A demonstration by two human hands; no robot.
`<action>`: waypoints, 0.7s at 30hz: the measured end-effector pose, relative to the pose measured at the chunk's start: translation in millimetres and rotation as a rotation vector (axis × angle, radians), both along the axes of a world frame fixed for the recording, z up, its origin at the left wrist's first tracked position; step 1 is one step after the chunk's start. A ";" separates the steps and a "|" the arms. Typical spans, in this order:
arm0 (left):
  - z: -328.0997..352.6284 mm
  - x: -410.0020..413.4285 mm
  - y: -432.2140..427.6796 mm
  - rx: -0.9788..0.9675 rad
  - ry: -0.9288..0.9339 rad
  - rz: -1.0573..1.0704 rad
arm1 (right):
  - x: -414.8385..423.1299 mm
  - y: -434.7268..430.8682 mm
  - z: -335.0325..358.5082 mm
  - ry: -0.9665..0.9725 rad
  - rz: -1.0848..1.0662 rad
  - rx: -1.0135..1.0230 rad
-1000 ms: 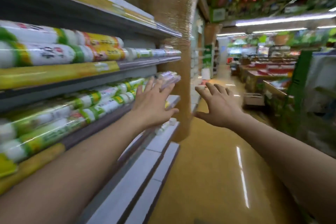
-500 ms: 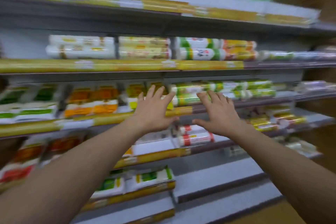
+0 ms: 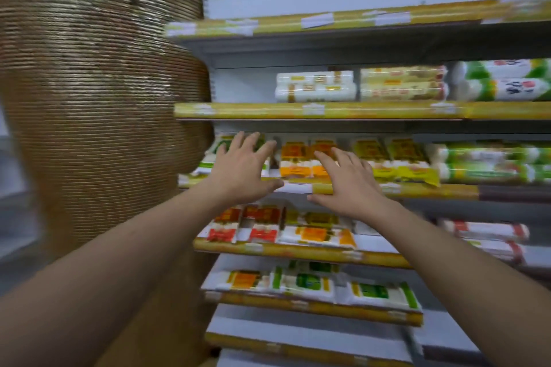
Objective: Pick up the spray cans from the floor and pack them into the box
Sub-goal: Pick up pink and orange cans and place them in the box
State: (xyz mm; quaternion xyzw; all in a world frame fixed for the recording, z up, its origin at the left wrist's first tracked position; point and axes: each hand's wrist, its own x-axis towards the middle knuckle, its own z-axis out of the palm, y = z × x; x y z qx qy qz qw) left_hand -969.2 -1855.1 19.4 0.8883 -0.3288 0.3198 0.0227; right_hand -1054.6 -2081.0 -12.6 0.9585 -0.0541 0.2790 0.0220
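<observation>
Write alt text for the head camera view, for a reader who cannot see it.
Two bare arms stretch forward, the left hand and right hand open, fingers spread and empty, in front of a shop shelf stacked with blurred packets. A rope-wrapped pillar stands to the left.
</observation>
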 end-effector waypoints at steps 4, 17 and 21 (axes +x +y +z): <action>-14.1 32.5 86.5 0.020 0.030 0.075 | 46.4 69.0 -13.3 -0.006 0.043 0.033; -131.3 144.5 257.7 0.020 0.289 0.224 | 185.0 240.2 -120.7 0.259 0.198 0.076; -176.5 187.8 281.3 0.005 0.378 0.320 | 251.1 267.1 -152.5 0.306 0.275 0.111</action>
